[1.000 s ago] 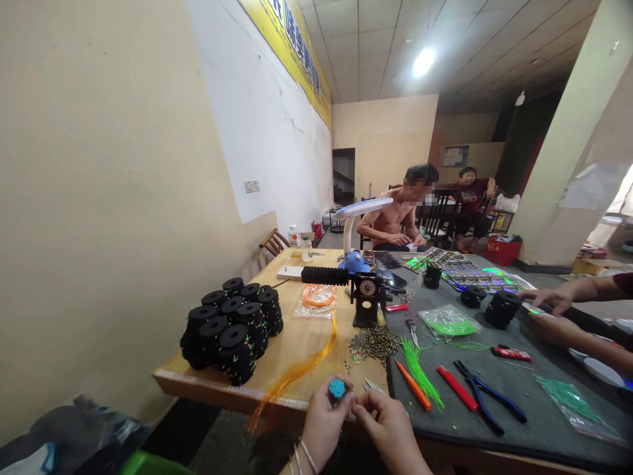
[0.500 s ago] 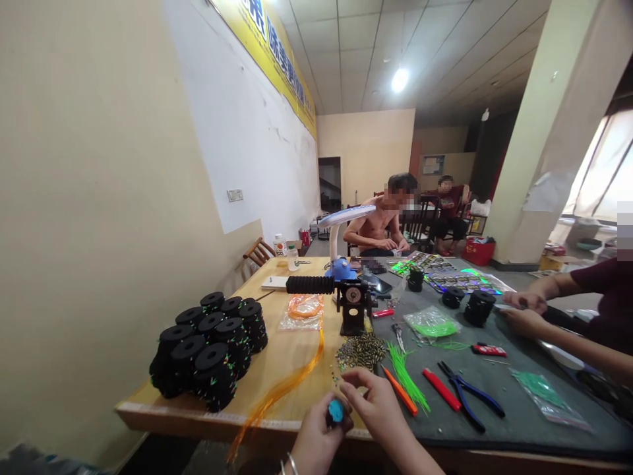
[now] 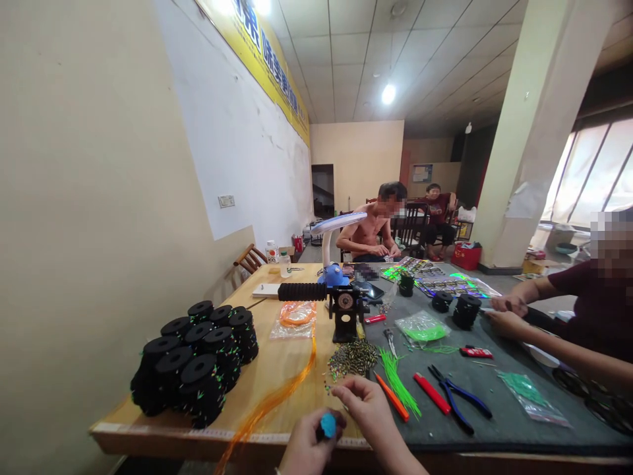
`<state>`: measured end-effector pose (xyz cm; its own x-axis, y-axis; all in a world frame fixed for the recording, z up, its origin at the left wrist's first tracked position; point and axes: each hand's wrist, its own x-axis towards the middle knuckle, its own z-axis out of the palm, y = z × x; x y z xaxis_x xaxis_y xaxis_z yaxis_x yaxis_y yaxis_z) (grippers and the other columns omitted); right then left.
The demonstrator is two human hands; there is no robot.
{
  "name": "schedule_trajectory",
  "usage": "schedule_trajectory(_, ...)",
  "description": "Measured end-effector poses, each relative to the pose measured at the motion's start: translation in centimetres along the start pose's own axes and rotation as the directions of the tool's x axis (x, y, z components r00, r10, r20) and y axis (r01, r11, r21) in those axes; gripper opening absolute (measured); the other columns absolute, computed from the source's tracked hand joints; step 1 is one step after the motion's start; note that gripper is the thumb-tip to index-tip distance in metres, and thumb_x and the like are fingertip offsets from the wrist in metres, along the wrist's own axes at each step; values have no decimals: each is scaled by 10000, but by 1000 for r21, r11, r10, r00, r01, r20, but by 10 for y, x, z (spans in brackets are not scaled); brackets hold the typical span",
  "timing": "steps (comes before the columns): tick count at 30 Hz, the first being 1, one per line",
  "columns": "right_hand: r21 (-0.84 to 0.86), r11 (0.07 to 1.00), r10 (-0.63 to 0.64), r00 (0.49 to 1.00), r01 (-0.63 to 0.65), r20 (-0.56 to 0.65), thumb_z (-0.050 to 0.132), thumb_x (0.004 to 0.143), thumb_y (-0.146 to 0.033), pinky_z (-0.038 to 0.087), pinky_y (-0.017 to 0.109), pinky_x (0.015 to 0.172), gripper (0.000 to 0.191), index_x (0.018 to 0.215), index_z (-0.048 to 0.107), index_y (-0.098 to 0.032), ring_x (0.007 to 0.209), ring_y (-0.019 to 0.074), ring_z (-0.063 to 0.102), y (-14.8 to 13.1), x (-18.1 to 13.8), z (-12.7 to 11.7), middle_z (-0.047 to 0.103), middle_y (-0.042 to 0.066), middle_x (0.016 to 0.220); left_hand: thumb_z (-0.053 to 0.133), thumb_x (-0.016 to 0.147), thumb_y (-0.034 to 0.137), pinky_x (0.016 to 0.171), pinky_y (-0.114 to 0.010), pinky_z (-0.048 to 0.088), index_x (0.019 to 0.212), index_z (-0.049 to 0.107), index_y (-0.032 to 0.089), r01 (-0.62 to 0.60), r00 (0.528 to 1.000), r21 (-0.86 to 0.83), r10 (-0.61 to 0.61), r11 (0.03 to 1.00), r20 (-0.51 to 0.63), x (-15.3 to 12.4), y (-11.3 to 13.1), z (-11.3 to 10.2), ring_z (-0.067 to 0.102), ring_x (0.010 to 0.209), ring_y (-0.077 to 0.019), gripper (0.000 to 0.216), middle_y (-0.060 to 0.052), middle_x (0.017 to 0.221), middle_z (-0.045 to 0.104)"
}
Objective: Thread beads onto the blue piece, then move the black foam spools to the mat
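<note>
Near the table's front edge, my left hand point(image 3: 307, 441) is wrapped round a small dark cylinder with a bright blue end point(image 3: 327, 425); most of its length is hidden by the fingers. Just to its right, my right hand point(image 3: 372, 410) has thumb and forefinger pinched together, and whatever they hold is too small to make out. Its fingertips are close to a few loose coloured beads beside a heap of small brassy and dark pieces point(image 3: 356, 358). A bundle of orange strands point(image 3: 277, 402) trails over the table edge to the left of my hands.
Black foam spools point(image 3: 198, 369) are stacked on the left. A winding device point(image 3: 345, 307) and a blue-white lamp point(image 3: 330, 257) stand behind the heap. Green strands point(image 3: 399, 386), an orange pen-like tool point(image 3: 393, 398), a red stick point(image 3: 432, 394) and blue-handled pliers point(image 3: 459, 399) lie right. A co-worker's hands point(image 3: 509, 316) are at far right.
The whole view has shifted, so the table's things appear further left and slightly lower. My right hand's fingertips are now closer to the loose beads. My left hand still holds the blue-ended cylinder.
</note>
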<state>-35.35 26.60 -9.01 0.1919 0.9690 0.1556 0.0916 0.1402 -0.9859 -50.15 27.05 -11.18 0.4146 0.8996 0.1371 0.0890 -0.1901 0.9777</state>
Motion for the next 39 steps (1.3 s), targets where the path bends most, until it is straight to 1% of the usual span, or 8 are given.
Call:
schedule_trajectory(4,213,973,101,995,-94,-21,756,608,-579,470,276,744,434,683,735,-153,794,222,641,7,-14,0,735,67,776,717,689,486,762,-307,521,782,725,161,-36,968,-125,4,992,-251,-4,7,2,664,788,-244,338,-80,772,733)
schedule_trajectory(9,397,899,214,977,-187,-23,788,594,-557,458,236,644,435,754,764,-153,711,180,616,16,-32,9,734,68,778,759,643,496,589,-222,502,705,647,165,-150,919,-229,50,962,-390,-8,16,30,609,586,-154,355,-12,629,662)
schedule_trajectory(12,477,854,241,971,-208,-7,815,560,-548,429,205,560,439,726,759,-145,605,132,572,26,-37,10,709,49,691,769,635,494,527,-199,477,672,628,165,-146,919,-258,34,955,-392,-11,16,40,575,522,-128,360,6,581,632)
schedule_trajectory(15,501,835,268,963,-227,-11,833,540,-533,441,203,547,434,701,750,-138,592,132,582,31,-43,8,702,49,668,773,621,516,563,-213,501,680,670,154,-103,922,-255,-4,961,-387,-14,11,41,619,570,-155,381,-31,620,683)
schedule_trajectory(21,571,794,212,975,-209,62,819,616,-485,550,353,725,624,1137,664,-178,830,255,686,34,-59,3,741,95,878,755,628,552,574,-236,518,685,691,134,-2,943,-245,-79,969,-322,-18,-2,32,636,574,-174,427,-63,628,709)
schedule_trajectory(24,563,808,162,984,-173,69,782,677,-483,559,381,758,662,1238,597,-183,872,271,690,39,-64,1,738,113,945,774,621,520,613,-254,538,698,678,135,58,959,-277,-130,959,-250,-18,-4,29,661,614,-193,404,-66,650,718)
schedule_trajectory(33,540,833,120,992,-123,41,723,742,-499,562,388,774,644,1281,569,-183,860,268,697,45,-69,1,739,110,961,780,617,497,596,-261,539,684,672,137,76,957,-244,-139,967,-253,-16,-7,29,664,596,-199,381,-63,634,717)
schedule_trajectory(39,508,855,78,994,-106,76,687,785,-483,546,360,802,584,1283,571,-202,908,254,687,46,-71,1,730,107,1015,780,618,491,590,-258,542,693,676,141,75,960,-239,-135,968,-246,-18,-2,28,667,599,-199,372,-63,642,721)
